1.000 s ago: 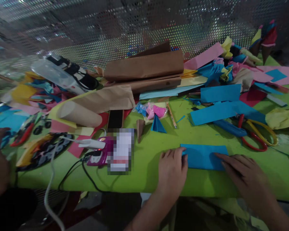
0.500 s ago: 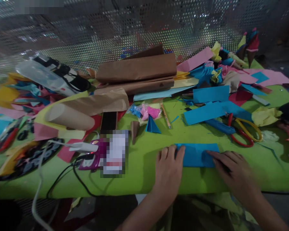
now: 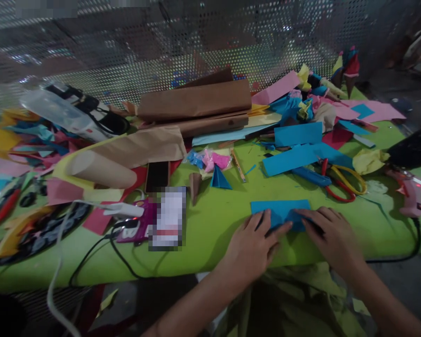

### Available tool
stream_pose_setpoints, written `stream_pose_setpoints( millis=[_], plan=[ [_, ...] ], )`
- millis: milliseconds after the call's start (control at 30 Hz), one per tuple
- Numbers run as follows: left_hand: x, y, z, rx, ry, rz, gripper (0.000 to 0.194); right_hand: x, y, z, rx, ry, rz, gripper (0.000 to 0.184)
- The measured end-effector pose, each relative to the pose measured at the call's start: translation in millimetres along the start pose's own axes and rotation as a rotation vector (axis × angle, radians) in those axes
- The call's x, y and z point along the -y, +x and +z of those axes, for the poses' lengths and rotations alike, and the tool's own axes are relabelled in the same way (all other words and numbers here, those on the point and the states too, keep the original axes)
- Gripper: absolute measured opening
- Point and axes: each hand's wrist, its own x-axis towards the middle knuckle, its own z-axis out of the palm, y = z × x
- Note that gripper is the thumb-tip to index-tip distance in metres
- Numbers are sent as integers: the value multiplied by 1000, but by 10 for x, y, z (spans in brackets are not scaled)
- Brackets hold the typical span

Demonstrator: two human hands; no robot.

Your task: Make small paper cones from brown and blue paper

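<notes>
A folded strip of blue paper [image 3: 279,207] lies near the table's front edge, under both my hands. My left hand [image 3: 254,236] grips its left part, with fingers bent on top and the thumb stretched along the lower edge toward the middle. On the other end my right hand [image 3: 331,234] holds the paper, fingertips pressed together on its surface. The near edge of the strip is partly covered by my fingers. Beyond it lie more blue paper pieces [image 3: 284,161], a blue cutter [image 3: 310,177] and scissors [image 3: 345,182] with red and yellow handles.
A pink glue gun [image 3: 412,192] with a black cable lies at the right. A small brown paper cone [image 3: 194,187], a folded blue piece [image 3: 219,179], a pencil [image 3: 238,166] and a phone [image 3: 168,217] are left of my hands. Brown paper rolls [image 3: 196,100] lie behind.
My left hand has slid inward over the blue paper, its thumb now reaching the middle of the lower edge. The view has shifted, showing more of the glue gun.
</notes>
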Motion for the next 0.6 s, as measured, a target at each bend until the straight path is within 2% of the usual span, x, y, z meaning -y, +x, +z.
stream_pose_setpoints(
  millis=[133,267,333,433,500,600],
  plan=[
    [-38,-19,2,1,-27,-13,59,-8,12,-44,-39,-3,-39,30],
    [-37,-15,-9,9,-31,0,62,152,-72,-112,-177,-67,-114,28],
    [-31,-20,-13,16,-22,12,60,308,-161,-95,-134,-41,-188,36],
    [-30,-30,-7,25,-7,24,49,504,-314,0,25,3,-275,53],
    [-35,-38,1,24,-9,19,50,537,-409,63,56,-32,-262,59],
    [-37,-67,17,8,-23,-5,63,444,-530,87,55,-98,-226,61]
  ],
)
